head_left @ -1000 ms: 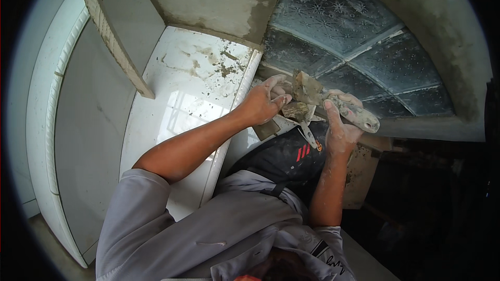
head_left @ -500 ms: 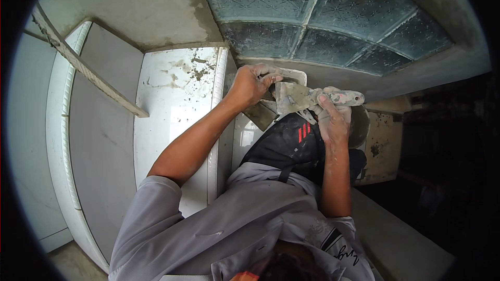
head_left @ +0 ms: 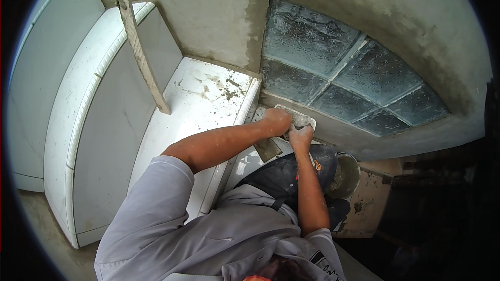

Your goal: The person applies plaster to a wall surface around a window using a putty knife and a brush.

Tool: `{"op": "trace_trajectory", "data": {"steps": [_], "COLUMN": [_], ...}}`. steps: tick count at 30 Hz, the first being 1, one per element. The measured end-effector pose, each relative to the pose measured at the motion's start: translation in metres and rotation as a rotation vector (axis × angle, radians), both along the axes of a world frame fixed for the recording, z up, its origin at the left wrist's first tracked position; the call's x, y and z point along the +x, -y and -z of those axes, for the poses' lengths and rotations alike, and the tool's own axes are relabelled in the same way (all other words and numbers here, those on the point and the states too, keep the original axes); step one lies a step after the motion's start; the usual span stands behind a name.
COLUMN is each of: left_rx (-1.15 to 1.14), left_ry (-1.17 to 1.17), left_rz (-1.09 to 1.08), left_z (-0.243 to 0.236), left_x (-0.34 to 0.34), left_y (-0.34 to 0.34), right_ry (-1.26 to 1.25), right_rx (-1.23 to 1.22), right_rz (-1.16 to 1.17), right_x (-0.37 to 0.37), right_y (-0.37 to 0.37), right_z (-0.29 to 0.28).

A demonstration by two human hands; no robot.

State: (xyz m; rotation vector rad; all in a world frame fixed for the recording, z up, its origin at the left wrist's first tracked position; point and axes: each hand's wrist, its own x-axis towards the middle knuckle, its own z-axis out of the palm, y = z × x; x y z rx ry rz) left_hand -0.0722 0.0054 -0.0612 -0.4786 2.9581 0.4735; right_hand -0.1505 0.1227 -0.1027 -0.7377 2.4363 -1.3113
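Note:
Both of my hands are together at a small white-rimmed container (head_left: 313, 123) below the glass-block window. My left hand (head_left: 276, 121) is curled closed at its left side; whatever it grips is hidden. Beside it my right hand (head_left: 301, 137), whitened with dried mix, is closed, fingers turned down toward the container. The putty knife seen in it earlier does not show, so I cannot make out what it holds. A greyish, wet-looking surface shows between the hands. Just below my left hand, a flat olive-brown piece (head_left: 267, 150) lies on the tile.
White tiled steps (head_left: 208, 93) with mortar crumbs rise on the left, a wooden stick (head_left: 140, 54) leaning across them. The glass-block window (head_left: 338, 73) sits in the plastered wall ahead. To my right stand a bucket (head_left: 355, 169) and a stained board (head_left: 367, 198).
My right hand has moved left and down to the container, and its putty knife has gone out of sight. My left hand has closed near it. The view has shifted and tilted.

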Motion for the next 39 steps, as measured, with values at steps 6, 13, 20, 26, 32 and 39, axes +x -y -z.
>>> {"op": "trace_trajectory", "data": {"steps": [6, 13, 20, 26, 32, 39], "left_rx": [0.126, 0.791, 0.976, 0.852, 0.736, 0.708], "left_ry": [-0.003, -0.070, -0.309, -0.516, -0.776, -0.894], "left_rz": [-0.169, -0.520, -0.434, -0.466, -0.518, -0.473], "left_z": [-0.029, -0.077, -0.085, -0.103, -0.091, -0.076], "left_x": [0.004, 0.021, 0.078, 0.102, 0.116, 0.115], "left_y": [0.011, 0.004, 0.004, -0.002, 0.029, 0.049], "right_ry": [-0.029, -0.339, -0.466, 0.076, 0.641, 0.730], "right_rx": [-0.340, -0.421, -0.345, -0.295, -0.423, -0.490], "right_rz": [0.034, -0.148, -0.572, -0.345, -0.347, -0.297], "right_x": [0.010, 0.030, 0.064, 0.091, 0.093, 0.099], "right_y": [-0.017, -0.041, -0.044, -0.013, 0.029, 0.062], "right_z": [-0.019, -0.088, -0.093, -0.125, -0.157, -0.160]}}
